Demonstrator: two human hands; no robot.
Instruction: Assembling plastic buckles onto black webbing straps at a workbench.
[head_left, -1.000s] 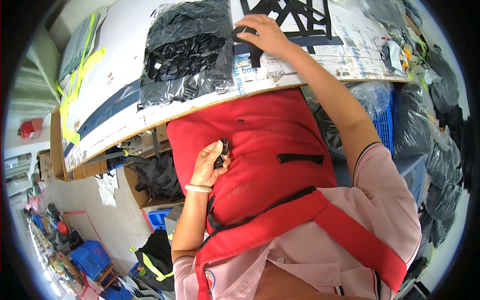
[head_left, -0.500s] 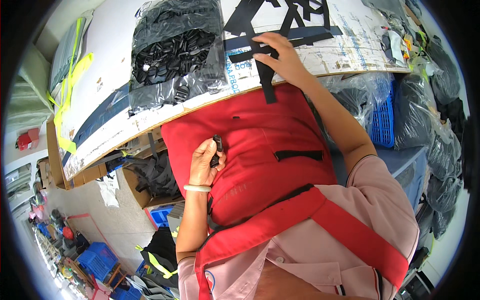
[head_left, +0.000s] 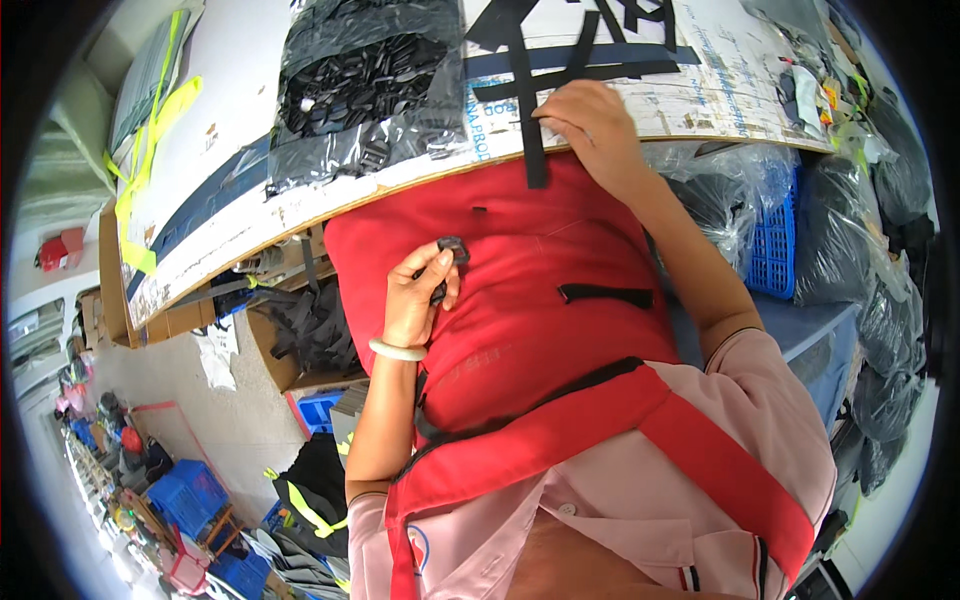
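Note:
My left hand [head_left: 422, 290] is closed around a black plastic buckle [head_left: 453, 248], held in front of the red apron [head_left: 540, 270]. The fingers cover part of the buckle. At the table's front edge, my right hand [head_left: 597, 130] has its thumb and fingers drawn together against the right side of a black webbing strap [head_left: 530, 110]. That strap hangs a little over the edge onto the apron. Several more black straps [head_left: 620, 70] lie crossed behind it on the white table [head_left: 225, 50].
Left of the straps lies a clear plastic bag [head_left: 300, 165] of black buckles, with one loose buckle [head_left: 373, 155] near its front. Neon yellow strips [head_left: 135, 235] hang at the table's left end. Below right stands a blue crate [head_left: 772, 240]; an open cardboard box [head_left: 270, 350] sits below left.
My right hand's spread fingers have closed at the strap's edge, and the strap has shifted slightly. My left hand has risen a little, turning the buckle. The whole view has shifted.

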